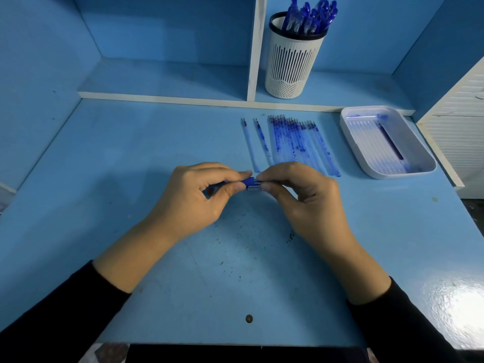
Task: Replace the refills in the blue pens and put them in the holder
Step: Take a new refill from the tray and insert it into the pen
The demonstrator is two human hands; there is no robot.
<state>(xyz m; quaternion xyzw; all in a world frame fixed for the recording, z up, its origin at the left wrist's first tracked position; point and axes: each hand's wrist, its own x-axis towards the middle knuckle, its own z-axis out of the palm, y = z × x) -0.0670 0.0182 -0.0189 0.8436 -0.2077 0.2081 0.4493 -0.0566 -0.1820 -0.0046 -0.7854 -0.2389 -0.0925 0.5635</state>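
Observation:
Both hands meet over the middle of the blue desk on one blue pen [250, 182], held level. My left hand [199, 197] grips its barrel, mostly hidden in the fist. My right hand [301, 197] pinches the clear end of the pen with thumb and fingers. Beyond the hands lies a row of several used, ink-stained refills [298, 142], with two more refills [255, 142] set apart to their left. A white slotted holder [290, 61] with a black rim stands on the back shelf, holding several blue pens [311, 17].
A white tray [353, 137] sits at the right of the desk with one dark refill [390, 142] and ink smears inside. A white divider [255, 48] splits the back shelf. A white ribbed panel [461, 127] stands at the far right. Dark specks dot the desk near me.

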